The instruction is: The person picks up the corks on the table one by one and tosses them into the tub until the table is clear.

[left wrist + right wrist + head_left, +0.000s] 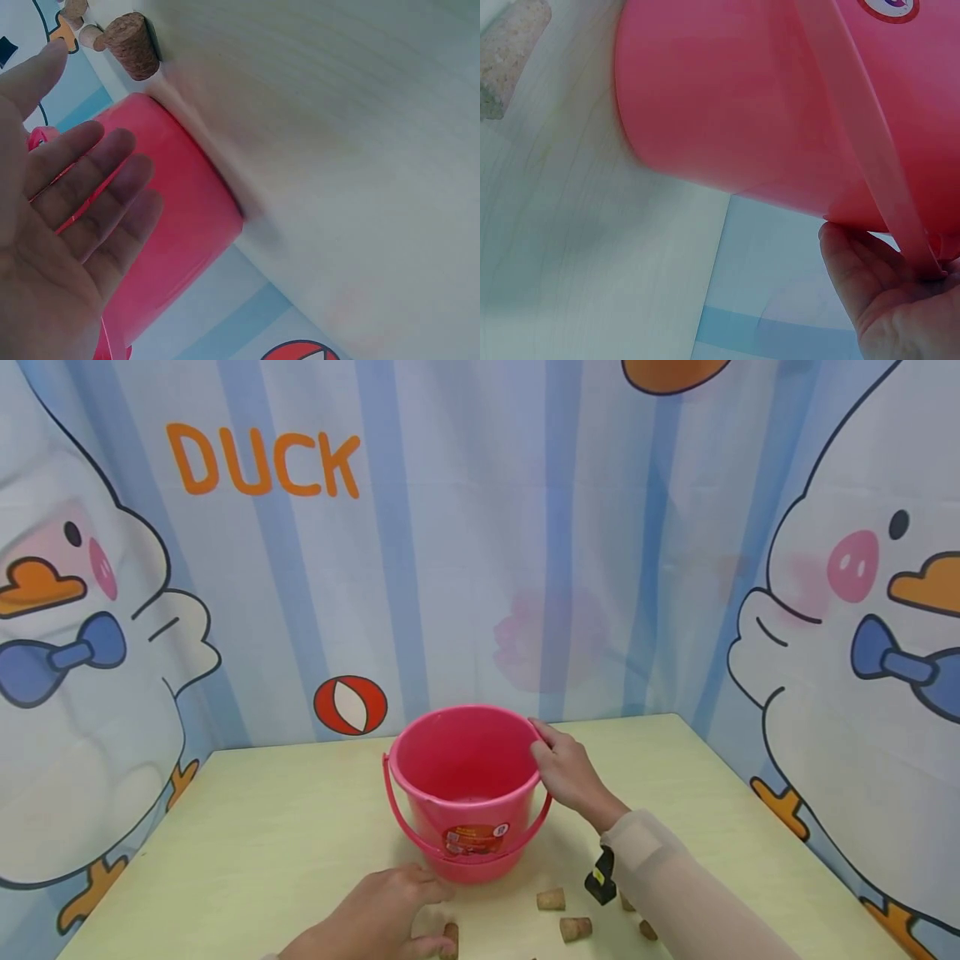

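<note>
A pink bucket stands upright on the table, its handle hanging down across the front over a label. At the right side of its rim my right hand grips the bucket, close to where the handle joins; the right wrist view shows that hand under the rim. My left hand is held low at the bucket's front left, fingers loosely extended. In the left wrist view its palm holds nothing. A cork stopper is beside the left thumb; whether they touch, I cannot tell.
More cork stoppers, one and another among them, lie on the pale table right of the bucket's base. Others sit partly behind the right sleeve. A duck-print curtain borders the table at the back and sides.
</note>
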